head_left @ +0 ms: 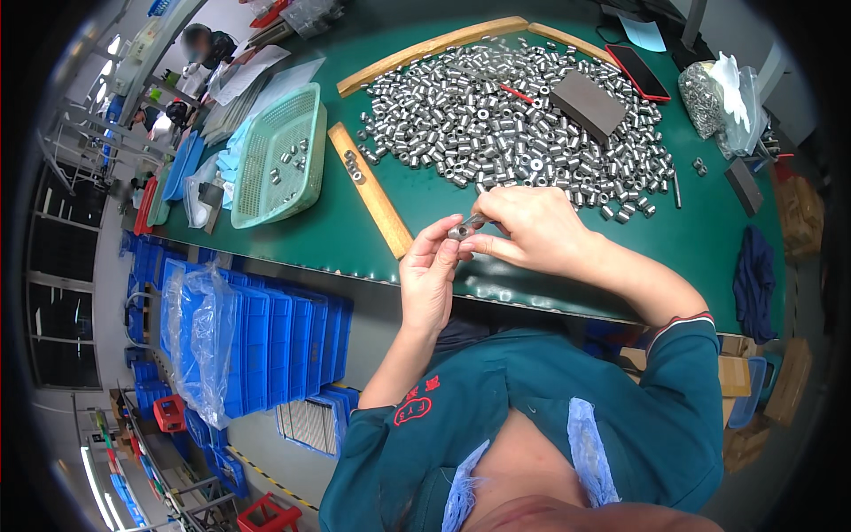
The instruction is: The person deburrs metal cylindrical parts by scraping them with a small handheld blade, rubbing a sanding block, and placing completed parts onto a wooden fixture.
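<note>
My left hand (428, 270) pinches a small metal sleeve (459, 232) between thumb and fingertips, just above the near edge of the green table (567, 266). My right hand (529, 229) holds a thin metal tool (476, 219) whose tip meets the sleeve. Beyond both hands lies a big pile of identical silver metal sleeves (505, 120), fenced by wooden strips (430, 51).
A green plastic basket (279, 155) with several sleeves stands at the left, a wooden bar (370, 191) beside it. A grey block (587, 105) and a red pen (516, 94) rest on the pile. A phone (638, 73) and bagged parts (709, 93) lie far right. Blue crates (266, 341) are stacked below left.
</note>
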Available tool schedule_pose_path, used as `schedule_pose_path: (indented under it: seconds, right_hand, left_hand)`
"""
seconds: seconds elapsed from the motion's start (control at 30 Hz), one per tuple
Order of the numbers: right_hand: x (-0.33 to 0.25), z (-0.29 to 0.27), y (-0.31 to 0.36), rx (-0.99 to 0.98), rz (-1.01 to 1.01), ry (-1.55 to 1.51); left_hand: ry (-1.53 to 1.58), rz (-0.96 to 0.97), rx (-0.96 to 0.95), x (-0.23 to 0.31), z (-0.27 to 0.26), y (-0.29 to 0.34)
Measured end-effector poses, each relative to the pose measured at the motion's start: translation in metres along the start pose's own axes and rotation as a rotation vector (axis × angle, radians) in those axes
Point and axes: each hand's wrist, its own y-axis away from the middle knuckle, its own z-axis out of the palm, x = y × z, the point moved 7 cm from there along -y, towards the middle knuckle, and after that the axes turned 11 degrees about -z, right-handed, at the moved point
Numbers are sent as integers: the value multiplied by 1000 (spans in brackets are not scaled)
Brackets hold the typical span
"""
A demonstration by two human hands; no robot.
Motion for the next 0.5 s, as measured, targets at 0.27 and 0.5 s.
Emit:
schedule_pose_path:
  seconds: [0.27, 0.5]
  right_hand:
    - [-5, -2, 1, 111, -126, 150]
    - [-8, -5, 0, 102, -175, 199]
  left_hand:
    - [-39, -63, 19, 3, 2, 0]
    - [-211, -50, -44, 7, -2, 0]
